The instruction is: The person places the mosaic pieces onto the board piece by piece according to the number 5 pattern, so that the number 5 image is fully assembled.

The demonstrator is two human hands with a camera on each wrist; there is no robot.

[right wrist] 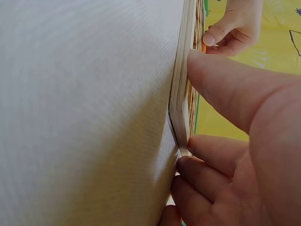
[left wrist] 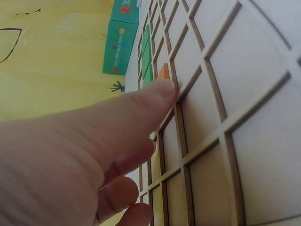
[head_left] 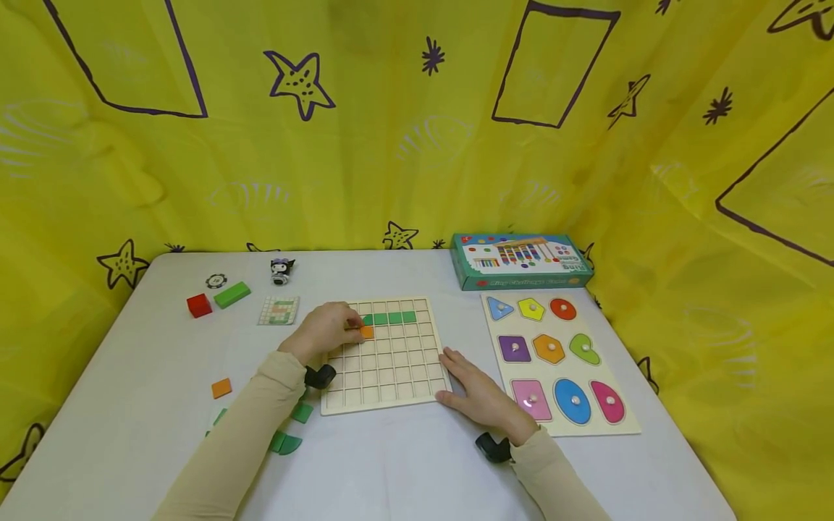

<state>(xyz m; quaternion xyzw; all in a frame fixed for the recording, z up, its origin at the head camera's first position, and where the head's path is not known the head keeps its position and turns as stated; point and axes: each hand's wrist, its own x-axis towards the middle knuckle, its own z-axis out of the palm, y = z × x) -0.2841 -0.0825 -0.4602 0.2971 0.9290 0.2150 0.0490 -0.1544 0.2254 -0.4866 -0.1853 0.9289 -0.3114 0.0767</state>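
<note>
The left hand (head_left: 329, 331) pinches an orange tile (head_left: 368, 332) between thumb and fingers, at the grid board (head_left: 387, 376) on the table (head_left: 391, 477). The tile sits just below the left end of a row of green tiles (head_left: 394, 318) near the board's far edge; the leftmost green one is partly covered by the fingers. The right hand (head_left: 478, 394) has its fingers extended and its thumb apart from them, touching the board's right edge near the close corner.

A second orange tile (head_left: 221, 388) lies to the left of the left sleeve (head_left: 224, 441), and loose green pieces (head_left: 302, 412) lie on both sides of that sleeve, some partly hidden by it. Left of the board's far corner is a pattern card (head_left: 279, 310), with a small figurine (head_left: 281, 271) behind it and a green block (head_left: 232, 294), a red block (head_left: 199, 305) and a round chip (head_left: 216, 281) farther left. To the right, a knobbed shape puzzle (head_left: 521, 370) lies in front of a green box (head_left: 523, 281). A yellow curtain (head_left: 365, 166) hangs behind the table.
</note>
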